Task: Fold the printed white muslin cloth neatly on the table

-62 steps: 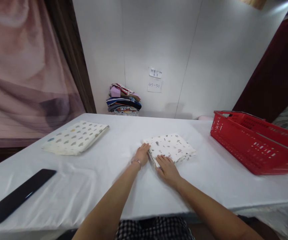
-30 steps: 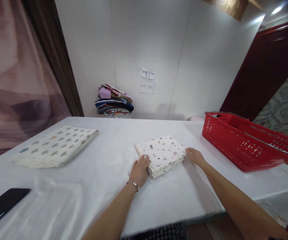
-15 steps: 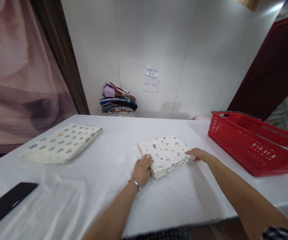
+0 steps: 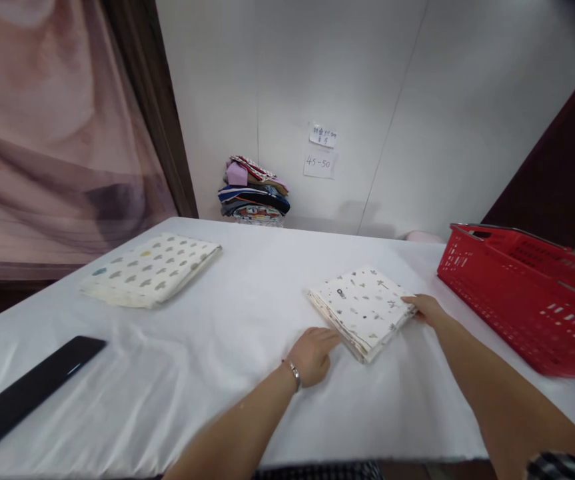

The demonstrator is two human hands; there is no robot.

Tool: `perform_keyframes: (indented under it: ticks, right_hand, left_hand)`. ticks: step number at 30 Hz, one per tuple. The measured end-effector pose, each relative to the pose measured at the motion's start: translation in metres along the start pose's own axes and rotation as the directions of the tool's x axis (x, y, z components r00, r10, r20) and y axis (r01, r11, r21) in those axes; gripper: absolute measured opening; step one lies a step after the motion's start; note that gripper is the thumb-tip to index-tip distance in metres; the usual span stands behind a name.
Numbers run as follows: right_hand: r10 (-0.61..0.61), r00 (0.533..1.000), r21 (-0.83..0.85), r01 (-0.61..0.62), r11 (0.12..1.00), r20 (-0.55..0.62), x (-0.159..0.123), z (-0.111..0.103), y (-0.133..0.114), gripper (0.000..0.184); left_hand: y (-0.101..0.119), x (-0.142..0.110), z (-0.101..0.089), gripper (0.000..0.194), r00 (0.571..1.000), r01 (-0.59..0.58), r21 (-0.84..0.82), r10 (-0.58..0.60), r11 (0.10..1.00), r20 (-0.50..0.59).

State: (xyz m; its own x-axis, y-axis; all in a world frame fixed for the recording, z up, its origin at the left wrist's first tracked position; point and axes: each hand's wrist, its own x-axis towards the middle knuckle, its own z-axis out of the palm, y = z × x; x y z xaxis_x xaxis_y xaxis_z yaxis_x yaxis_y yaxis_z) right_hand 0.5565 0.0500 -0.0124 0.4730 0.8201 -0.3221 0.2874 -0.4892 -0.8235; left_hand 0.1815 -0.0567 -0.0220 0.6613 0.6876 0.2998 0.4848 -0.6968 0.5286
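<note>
A folded white cloth [image 4: 362, 307] printed with small dark motifs lies on the white-covered table [image 4: 247, 333], turned at an angle. At its right corner, my right hand [image 4: 427, 310] is closed, thumb on top and fingers underneath. My left hand [image 4: 314, 353], with a bracelet at the wrist, rests by the near left edge of that cloth. Its fingers are stretched out, the tips at or very near the layered edge, and it grips nothing. Farther left lies another folded cream cloth [image 4: 160, 270] with grey cloud shapes.
A red plastic basket [image 4: 507, 300] stands on the right of the table. A long black flat object [image 4: 32, 390] lies at the left front. Against the wall is a stack of folded fabrics [image 4: 254, 193], with paper notes [image 4: 320, 163] stuck up beside it.
The printed cloth has turned slightly, its near corner swinging toward the right. My left hand has come off its top to beside the left edge. The view has shifted a little.
</note>
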Motion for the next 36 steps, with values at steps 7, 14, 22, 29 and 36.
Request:
perform_keyframes:
  ticks: [7, 14, 22, 29, 36]
  right_hand:
    - [-0.44, 0.879, -0.64, 0.233, 0.732, -0.183, -0.01, 0.009, -0.01, 0.053]
    - [-0.54, 0.812, -0.508, 0.569, 0.647, 0.222, -0.075, 0.09, -0.041, 0.042]
    - [-0.525, 0.646, -0.598, 0.748, 0.288, 0.555, -0.125, 0.149, -0.036, 0.05]
    - [-0.469, 0.679, -0.645, 0.718, 0.262, 0.565, -0.127, 0.149, -0.037, 0.051]
    - [-0.474, 0.622, -0.567, 0.777, 0.274, 0.623, -0.147, 0.147, -0.037, 0.053]
  left_hand:
    - [-0.017, 0.002, 0.002, 0.038, 0.947, 0.264, -0.049, -0.268, 0.963, -0.175]
    - [-0.03, 0.01, -0.013, 0.033, 0.772, 0.541, -0.246, -0.591, 0.805, -0.234]
    - [-0.048, 0.062, -0.038, 0.046, 0.658, 0.689, -0.231, -0.726, 0.687, -0.2]
    - [-0.06, 0.105, -0.034, 0.051, 0.604, 0.783, -0.156, -0.796, 0.602, -0.043]
    - [-0.058, 0.091, -0.048, 0.036, 0.635, 0.758, -0.164, -0.772, 0.632, -0.037]
